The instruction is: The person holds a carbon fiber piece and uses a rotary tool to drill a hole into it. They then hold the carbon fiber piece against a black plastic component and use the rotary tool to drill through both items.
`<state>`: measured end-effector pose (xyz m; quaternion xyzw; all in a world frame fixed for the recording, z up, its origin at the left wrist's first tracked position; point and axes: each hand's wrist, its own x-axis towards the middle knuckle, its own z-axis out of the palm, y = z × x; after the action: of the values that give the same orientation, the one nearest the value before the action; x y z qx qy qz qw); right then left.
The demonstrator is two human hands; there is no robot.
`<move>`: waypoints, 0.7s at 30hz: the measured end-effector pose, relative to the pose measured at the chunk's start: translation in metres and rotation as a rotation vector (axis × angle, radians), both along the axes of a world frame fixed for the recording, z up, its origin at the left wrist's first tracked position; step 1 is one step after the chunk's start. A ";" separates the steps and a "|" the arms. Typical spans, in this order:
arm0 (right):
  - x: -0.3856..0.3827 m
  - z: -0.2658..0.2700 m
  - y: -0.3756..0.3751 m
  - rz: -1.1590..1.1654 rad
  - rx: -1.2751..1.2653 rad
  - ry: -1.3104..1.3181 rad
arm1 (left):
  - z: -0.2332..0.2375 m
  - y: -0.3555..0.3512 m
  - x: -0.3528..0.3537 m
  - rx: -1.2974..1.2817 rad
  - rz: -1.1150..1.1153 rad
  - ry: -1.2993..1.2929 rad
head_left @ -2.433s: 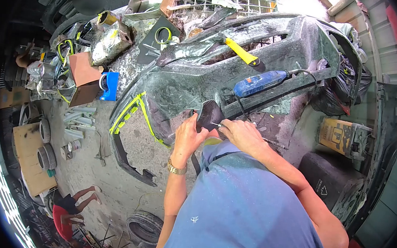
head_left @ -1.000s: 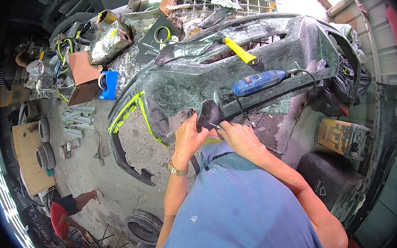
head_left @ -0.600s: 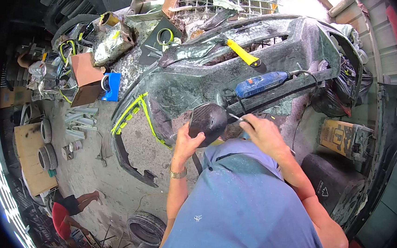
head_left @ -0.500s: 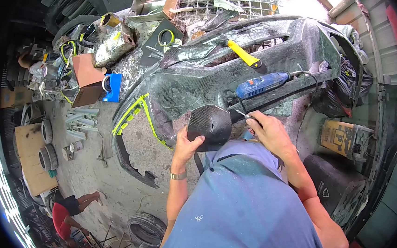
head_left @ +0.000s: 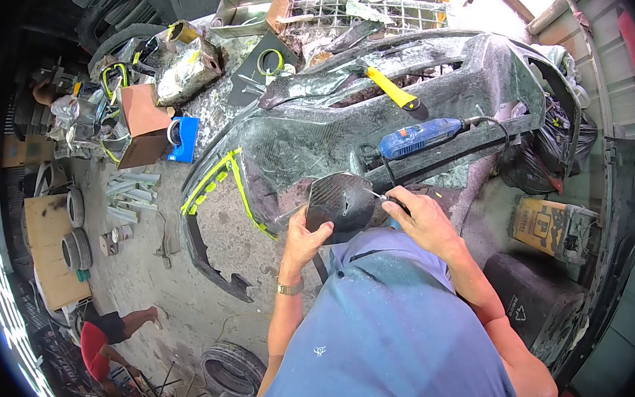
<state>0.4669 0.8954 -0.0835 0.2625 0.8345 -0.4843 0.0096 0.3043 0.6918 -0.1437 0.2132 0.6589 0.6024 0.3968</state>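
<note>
In my left hand is a curved dark carbon-fibre piece with a small ragged hole, my thumb on its near face and my fingers around its left edge. My right hand grips a slim dark rotary-tool handpiece. Its thin metal bit points left, close to the piece's upper right edge; whether it touches cannot be made out. Just beyond both hands lies a large dark carbon-fibre car bumper. A blue rotary tool rests on it, with a dark cable or flexible shaft leaving its right end.
A yellow-handled tool lies on the bumper, and yellow-green tape lines its left opening. Behind stand a metal box and a tape roll. A carton sits at right. Another person bends at lower left.
My left hand and the carbon-fibre piece have shifted slightly right. The right hand has come a little lower, and the bit now sits nearer the piece's upper right edge.
</note>
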 end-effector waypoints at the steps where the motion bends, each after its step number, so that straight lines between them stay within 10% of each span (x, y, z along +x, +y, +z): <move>1: 0.001 -0.003 -0.002 0.003 0.000 -0.001 | 0.004 0.002 0.002 -0.034 0.006 0.042; 8: -0.004 -0.019 -0.013 0.118 0.197 -0.066 | -0.013 0.010 0.001 -0.451 -0.091 0.689; 21: -0.034 -0.034 -0.014 0.145 0.328 -0.111 | -0.018 0.022 -0.016 -0.535 -0.181 0.620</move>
<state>0.4331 0.8817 -0.1177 0.2261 0.9171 -0.3249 0.0474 0.2880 0.7136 -0.1618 0.3309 0.8589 0.2802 0.2725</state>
